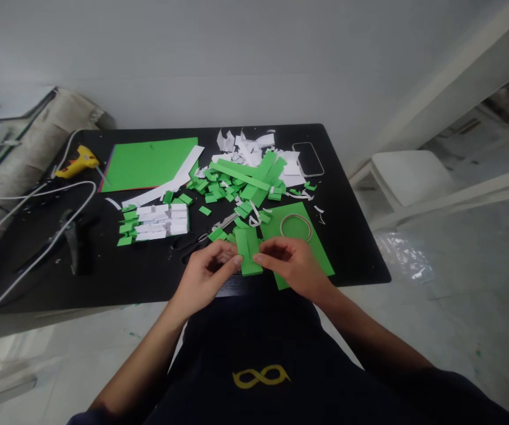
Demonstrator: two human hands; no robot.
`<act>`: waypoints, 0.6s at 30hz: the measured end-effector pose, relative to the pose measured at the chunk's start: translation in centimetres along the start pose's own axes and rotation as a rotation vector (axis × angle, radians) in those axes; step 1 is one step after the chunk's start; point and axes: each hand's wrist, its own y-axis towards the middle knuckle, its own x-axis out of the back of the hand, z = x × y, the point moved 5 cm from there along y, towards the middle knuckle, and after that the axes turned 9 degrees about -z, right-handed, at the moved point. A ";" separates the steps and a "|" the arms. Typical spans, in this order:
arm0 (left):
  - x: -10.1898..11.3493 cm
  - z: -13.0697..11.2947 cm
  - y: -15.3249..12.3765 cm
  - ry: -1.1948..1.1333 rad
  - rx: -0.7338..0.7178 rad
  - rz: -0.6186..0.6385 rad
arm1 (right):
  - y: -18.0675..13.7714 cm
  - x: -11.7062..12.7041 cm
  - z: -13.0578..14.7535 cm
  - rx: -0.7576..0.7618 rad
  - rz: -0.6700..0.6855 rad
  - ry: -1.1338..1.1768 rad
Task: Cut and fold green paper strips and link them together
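In the head view, the left hand (207,274) pinches the left side of a folded green paper strip (249,254) between thumb and curled fingers; the right hand (296,265) has its grip nearly closed at the right side, thumb and forefinger on the paper. The strip is flat, long and matte, with a lengthwise crease, near the middle of the table's (104,283) near edge. Just right of it, a smooth green sheet (320,260) carries a tape ring (296,228). Left of the hands sits a block of interlocked white and green folded pieces (161,221). Crumpled white paper (248,144) lies by the far edge, and a phone (308,159) near the far right corner. A yellow looped emblem (261,376) marks the dark shirt (236,336).
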 end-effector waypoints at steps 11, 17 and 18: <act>-0.1 0.2 0.2 -0.134 0.061 -0.234 | -0.9 -1.1 0.1 0.046 0.222 0.064; 0.7 1.6 0.2 -0.220 0.083 -0.375 | -1.0 -0.8 0.3 0.094 0.163 -0.070; 0.9 1.8 0.2 -0.243 0.087 -0.387 | -1.0 -0.8 0.4 0.097 0.160 -0.067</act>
